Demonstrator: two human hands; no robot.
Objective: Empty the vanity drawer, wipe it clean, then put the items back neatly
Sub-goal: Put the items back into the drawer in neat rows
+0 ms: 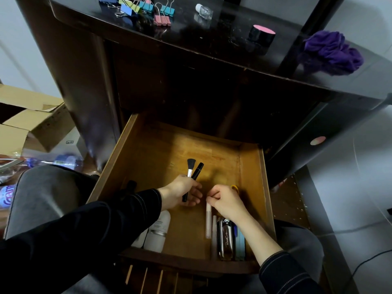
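Head view: our left hand [182, 193] clasps brush [190, 166] and black tube [197, 171] together; right hand [226, 201] pinches the pale tube [208, 221], which we should lay straight, parallel with the drawer [250, 170] side.

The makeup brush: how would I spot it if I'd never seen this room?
Find the open wooden drawer under the dark vanity top. Over it the left hand holds two slim sticks. The makeup brush has a silver collar and fanned black bristles; the black tube beside it ends blunt.
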